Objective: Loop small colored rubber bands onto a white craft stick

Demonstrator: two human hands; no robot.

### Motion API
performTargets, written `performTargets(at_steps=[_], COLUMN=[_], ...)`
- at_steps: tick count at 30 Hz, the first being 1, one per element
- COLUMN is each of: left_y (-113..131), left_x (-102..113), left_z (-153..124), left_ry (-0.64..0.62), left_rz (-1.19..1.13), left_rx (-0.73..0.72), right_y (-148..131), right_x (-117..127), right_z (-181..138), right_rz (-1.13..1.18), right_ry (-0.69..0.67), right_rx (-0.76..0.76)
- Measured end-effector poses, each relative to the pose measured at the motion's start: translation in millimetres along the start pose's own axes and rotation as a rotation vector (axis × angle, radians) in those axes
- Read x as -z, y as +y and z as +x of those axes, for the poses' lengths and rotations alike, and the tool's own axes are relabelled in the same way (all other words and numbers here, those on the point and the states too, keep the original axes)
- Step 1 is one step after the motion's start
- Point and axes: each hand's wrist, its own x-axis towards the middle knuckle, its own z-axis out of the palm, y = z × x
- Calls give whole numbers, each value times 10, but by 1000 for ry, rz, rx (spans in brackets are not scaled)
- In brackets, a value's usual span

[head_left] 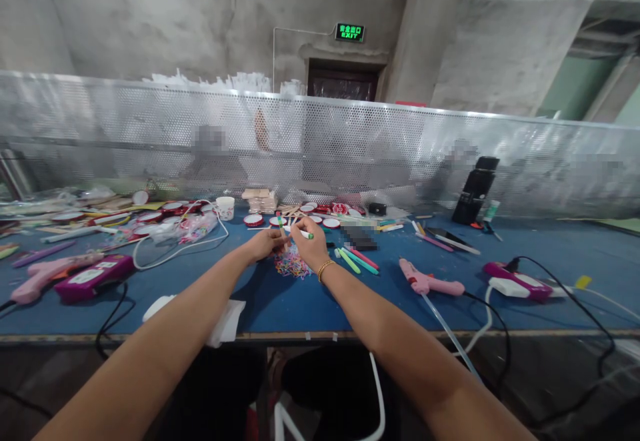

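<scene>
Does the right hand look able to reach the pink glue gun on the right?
Probably yes: mainly flat-lying pens show between the right hand and the glue gun, though that hand grips a marker.

This looks like a craft workshop in a bare industrial building. The long blue tabletop (540,237) carries pink hot-glue guns (425,282), purple power strips (96,277), coloured pens (349,261) and tiny multicoloured pieces (293,266). Behind the tabletop stands a perforated metal partition (75,117), and beyond that, a concrete wall (150,21) with a lit EXIT sign (350,33) over a doorway (343,82).

green sign (349,33), "安全出口" above "EXIT", on wall (175,21)
</scene>
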Motion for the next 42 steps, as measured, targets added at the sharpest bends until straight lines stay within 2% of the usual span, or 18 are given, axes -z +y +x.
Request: performTargets(at_steps=[36,42], left_y=[-6,21], left_x=[2,-3], left_z=[5,-16], left_ry=[-13,-23], left_rz=[-2,-9], left_rx=[-6,-7], right_y=[-9,-56], right_x=[6,16], right_z=[2,-14], right_rz=[12,21], right_ry=[8,-23], right_rx=[-18,21])
